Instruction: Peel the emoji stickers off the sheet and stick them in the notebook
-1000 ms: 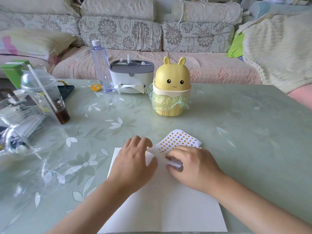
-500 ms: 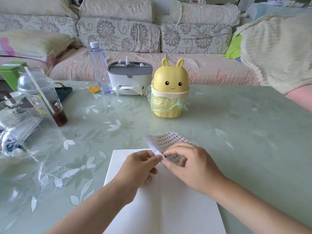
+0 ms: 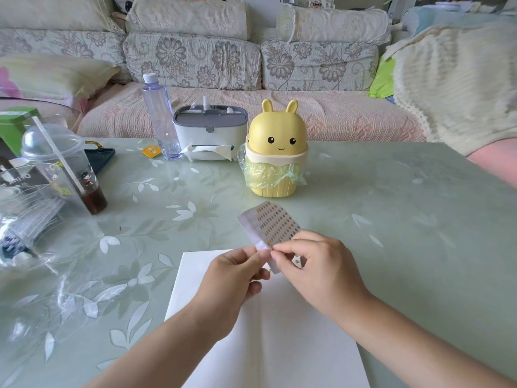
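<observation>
The emoji sticker sheet [image 3: 268, 224] is lifted off the table and tilted, its rows of small yellow faces towards me. My left hand [image 3: 232, 278] pinches its near left corner between thumb and forefinger. My right hand [image 3: 319, 273] pinches the same near edge from the right, fingers curled over the sheet's lower part. Under both hands the open white notebook [image 3: 279, 345] lies flat with blank pages; my hands and forearms hide part of it.
A yellow rabbit-shaped mini bin [image 3: 275, 152] with a green liner stands behind the sheet. Further back are a tissue box [image 3: 209, 133] and a clear bottle [image 3: 161, 119]. At left stand a domed cup with straw [image 3: 64, 166] and crumpled clear plastic [image 3: 36, 233].
The sheet lay flat on the notebook's far edge under both hands; now both hands have lifted it up and hold it tilted above the table.
</observation>
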`<state>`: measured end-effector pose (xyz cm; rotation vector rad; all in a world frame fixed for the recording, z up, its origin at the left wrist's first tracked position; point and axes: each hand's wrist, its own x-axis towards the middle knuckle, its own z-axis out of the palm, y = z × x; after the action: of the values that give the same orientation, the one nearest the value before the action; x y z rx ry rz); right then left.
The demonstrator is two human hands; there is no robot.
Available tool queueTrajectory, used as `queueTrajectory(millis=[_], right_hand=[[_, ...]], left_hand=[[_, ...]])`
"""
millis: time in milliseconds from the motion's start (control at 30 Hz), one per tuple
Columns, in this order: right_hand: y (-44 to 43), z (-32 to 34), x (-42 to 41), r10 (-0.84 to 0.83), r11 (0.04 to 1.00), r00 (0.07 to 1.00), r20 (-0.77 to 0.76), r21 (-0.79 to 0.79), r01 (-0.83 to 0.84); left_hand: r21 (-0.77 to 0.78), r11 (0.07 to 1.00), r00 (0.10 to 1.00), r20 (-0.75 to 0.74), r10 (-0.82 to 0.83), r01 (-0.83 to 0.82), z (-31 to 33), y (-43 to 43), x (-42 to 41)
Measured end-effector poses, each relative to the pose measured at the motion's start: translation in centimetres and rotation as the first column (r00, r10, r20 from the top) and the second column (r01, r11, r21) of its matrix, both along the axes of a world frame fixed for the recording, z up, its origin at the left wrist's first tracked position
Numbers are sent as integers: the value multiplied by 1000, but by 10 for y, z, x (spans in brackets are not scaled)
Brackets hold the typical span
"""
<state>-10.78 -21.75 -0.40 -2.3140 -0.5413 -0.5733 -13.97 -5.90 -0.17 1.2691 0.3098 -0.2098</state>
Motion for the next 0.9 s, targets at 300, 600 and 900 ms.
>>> queueTrajectory(millis=[300,600,900], right_hand=[[-12,15,5,54,998,989,-136,-18,-57],[-15,17,2,-2,997,994,-114,-72,-6],[-12,25,3,148,976,874,-462,210,-54]], left_hand=[[58,998,998,52,18,-21,6,-12,2],[174,985,996,84,-10,-5,11,-13,0],[180,984,995,98,-7,-11,13,-6,-3]])
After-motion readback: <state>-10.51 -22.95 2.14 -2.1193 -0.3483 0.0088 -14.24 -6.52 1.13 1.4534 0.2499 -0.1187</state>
